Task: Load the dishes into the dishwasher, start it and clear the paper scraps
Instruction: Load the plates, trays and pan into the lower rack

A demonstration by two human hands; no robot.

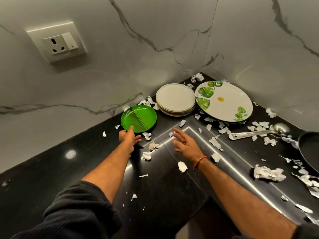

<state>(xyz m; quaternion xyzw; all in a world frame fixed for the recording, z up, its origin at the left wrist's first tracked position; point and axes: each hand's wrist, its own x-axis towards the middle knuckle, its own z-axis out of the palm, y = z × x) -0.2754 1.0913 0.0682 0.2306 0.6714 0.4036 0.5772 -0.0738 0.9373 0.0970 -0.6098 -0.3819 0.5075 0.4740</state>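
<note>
A green divided plate [138, 118] lies on the black counter [51, 169] near the wall. My left hand [129, 138] reaches to its near rim; the thumb lies on the rim and the fingers stay straight beside it. My right hand [186, 144] hovers over the counter with its fingers spread, holding nothing. Behind stand a stack of white plates [176, 99] and a large leaf-printed plate [224, 102]. A steel ladle [259, 132] lies to the right. Torn paper scraps [269, 173] are scattered over the counter and around the dishes.
A black pan [309, 149] sits at the right edge. Marble walls meet in a corner behind the plates. A wall socket [58, 42] is at the upper left. The counter's front edge drops off at the bottom middle.
</note>
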